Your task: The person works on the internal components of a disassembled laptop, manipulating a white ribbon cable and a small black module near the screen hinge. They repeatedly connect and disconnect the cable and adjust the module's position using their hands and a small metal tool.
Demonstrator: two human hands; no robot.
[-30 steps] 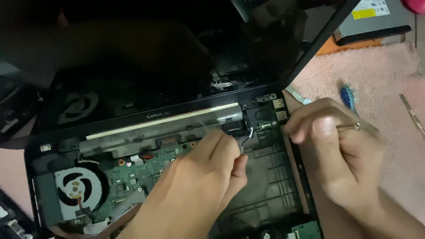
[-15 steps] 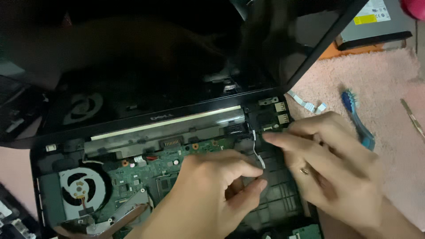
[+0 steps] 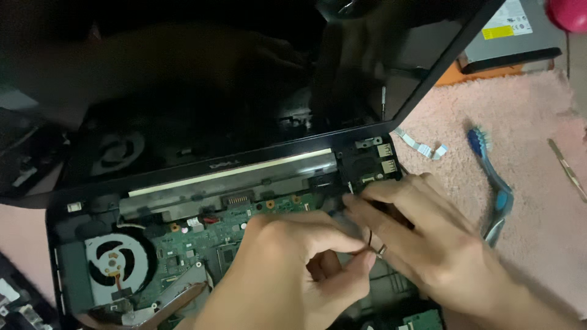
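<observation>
**Thin cable pinched over an opened laptop**

Opened laptop lying lid-up on pink carpet, long axis left to right, screen tilted back. Inside — green board, round fan at left, ports at right. Left hand curled, thumb and forefinger pinching a thin dark cable, running roughly upright. Right hand — fingers outstretched, tips touching the same cable near the right hinge. Blue toothbrush just beside, head pointing away.
</observation>
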